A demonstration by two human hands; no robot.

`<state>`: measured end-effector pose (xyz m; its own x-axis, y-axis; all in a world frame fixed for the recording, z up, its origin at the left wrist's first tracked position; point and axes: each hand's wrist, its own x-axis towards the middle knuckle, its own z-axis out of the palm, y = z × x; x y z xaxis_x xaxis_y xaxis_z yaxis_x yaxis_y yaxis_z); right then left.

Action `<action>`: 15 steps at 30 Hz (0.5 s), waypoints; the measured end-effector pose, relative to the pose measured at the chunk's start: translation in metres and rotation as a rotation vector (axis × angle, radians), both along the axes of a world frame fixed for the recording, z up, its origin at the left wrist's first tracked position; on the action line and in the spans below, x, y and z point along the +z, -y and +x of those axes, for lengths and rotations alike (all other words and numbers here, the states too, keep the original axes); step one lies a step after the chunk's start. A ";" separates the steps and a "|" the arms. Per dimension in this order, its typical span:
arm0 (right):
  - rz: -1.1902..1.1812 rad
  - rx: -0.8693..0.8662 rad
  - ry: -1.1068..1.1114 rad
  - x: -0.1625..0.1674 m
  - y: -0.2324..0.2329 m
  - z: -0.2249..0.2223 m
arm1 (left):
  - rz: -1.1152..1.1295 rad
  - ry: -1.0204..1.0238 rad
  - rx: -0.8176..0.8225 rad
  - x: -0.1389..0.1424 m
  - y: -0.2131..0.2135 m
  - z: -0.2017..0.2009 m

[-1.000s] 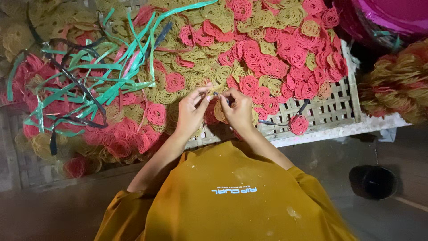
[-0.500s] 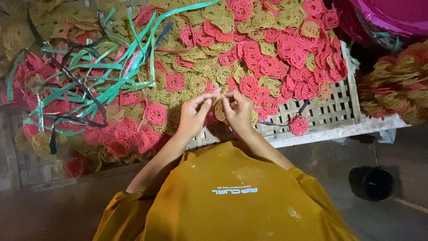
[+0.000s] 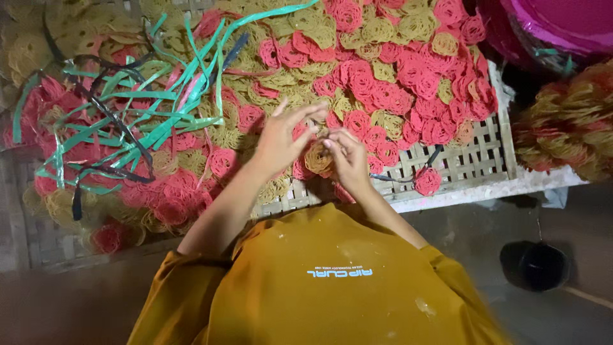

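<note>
Between both hands, seemingly pinched, sits a yellow noodle round.

Strips: green and black plastic strips lie at left.
Tub: pink tub at upper right.
Cup: black cup on floor.

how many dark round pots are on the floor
1. The dark round pot sits on the floor at lower right, below the woven tray's edge and right of the person's shoulder. Others may be hidden outside the view.
</note>
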<state>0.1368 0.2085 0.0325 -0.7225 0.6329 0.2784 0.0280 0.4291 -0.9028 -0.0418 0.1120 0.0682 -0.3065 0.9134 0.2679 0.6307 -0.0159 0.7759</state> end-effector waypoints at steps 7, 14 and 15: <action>-0.476 0.005 -0.200 -0.022 -0.002 0.005 | -0.268 -0.512 0.098 -0.057 0.015 -0.031; -0.522 -0.010 -0.108 -0.022 0.002 -0.003 | -0.177 -0.289 0.230 -0.048 0.010 -0.025; -0.508 -0.005 -0.104 -0.021 0.002 -0.004 | -0.200 -0.322 0.237 -0.045 0.007 -0.024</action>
